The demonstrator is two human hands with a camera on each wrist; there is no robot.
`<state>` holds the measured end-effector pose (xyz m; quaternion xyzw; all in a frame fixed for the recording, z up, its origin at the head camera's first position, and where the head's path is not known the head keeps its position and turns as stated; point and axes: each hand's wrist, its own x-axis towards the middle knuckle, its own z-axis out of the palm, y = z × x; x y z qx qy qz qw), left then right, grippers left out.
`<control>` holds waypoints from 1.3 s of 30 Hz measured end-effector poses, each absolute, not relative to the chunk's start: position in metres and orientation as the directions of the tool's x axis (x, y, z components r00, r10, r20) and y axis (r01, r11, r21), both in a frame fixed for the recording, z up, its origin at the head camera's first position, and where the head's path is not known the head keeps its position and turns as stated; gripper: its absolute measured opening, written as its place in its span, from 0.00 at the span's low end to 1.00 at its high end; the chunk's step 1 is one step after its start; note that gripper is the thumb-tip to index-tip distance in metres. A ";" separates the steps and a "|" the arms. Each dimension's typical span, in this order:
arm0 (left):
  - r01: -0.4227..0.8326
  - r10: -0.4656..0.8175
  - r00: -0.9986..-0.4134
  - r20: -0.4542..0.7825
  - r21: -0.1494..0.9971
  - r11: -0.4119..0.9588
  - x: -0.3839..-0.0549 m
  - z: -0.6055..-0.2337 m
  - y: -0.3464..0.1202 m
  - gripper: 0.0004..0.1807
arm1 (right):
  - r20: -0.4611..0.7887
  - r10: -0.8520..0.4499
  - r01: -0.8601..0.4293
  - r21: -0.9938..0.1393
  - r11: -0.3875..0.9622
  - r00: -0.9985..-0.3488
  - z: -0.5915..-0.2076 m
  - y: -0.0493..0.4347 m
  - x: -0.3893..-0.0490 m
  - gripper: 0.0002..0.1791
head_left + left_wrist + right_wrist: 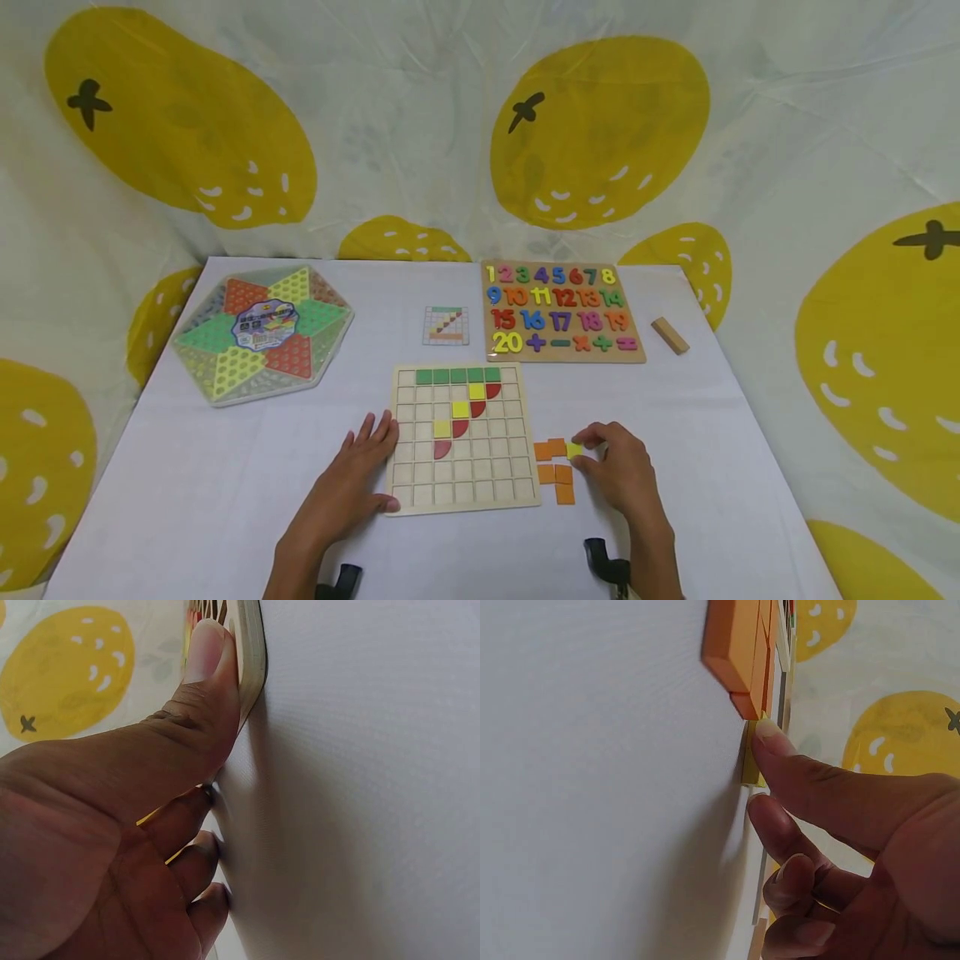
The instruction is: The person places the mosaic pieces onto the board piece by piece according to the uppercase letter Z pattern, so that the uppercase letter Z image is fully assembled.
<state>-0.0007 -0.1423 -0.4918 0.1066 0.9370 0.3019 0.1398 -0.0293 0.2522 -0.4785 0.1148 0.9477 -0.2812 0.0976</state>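
Note:
A wooden grid board [465, 510] lies on the white table. It bears a row of several green tiles [458, 377], a diagonal of three yellow squares [461, 409] and several red quarter-round pieces [461, 427]. My left hand [352, 475] rests along the board's left edge, fingers extended, thumb [206, 656] on the near corner. Right of the board, my right hand [618, 467] pinches a loose yellow tile [753, 761] between thumb and index finger, low at the table. Several loose orange tiles [564, 493] lie between that hand and the board.
Behind the board lies a small pattern card [446, 326]. A number puzzle board [637, 353] and a wooden block [670, 335] lie at the back right. A star-patterned hexagonal game board [330, 354] is at the back left. A fruit-print cloth hangs behind the table.

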 end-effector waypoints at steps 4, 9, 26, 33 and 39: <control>0.111 0.281 -0.939 -0.198 0.598 0.794 0.000 -0.492 -0.142 0.63 | -0.254 0.167 0.280 -0.517 0.809 -0.953 -0.478 0.253 -0.031 0.10; 0.115 0.281 -0.940 -0.192 0.600 0.792 0.000 -0.492 -0.142 0.63 | -0.219 0.180 0.274 -0.552 0.788 -0.959 -0.475 0.249 -0.030 0.08; 0.098 0.268 -0.941 -0.208 0.589 0.802 -0.001 -0.493 -0.140 0.64 | -0.176 0.035 0.148 -0.685 0.714 -0.984 -0.467 0.176 -0.032 0.10; 0.096 0.265 -0.940 -0.214 0.579 0.810 -0.003 -0.494 -0.139 0.65 | -0.132 -0.073 0.043 -0.711 0.702 -0.989 -0.469 0.143 -0.034 0.10; 0.103 0.271 -0.939 -0.212 0.578 0.809 -0.002 -0.495 -0.140 0.64 | -0.126 -0.141 -0.013 -0.701 0.713 -0.982 -0.472 0.114 -0.036 0.10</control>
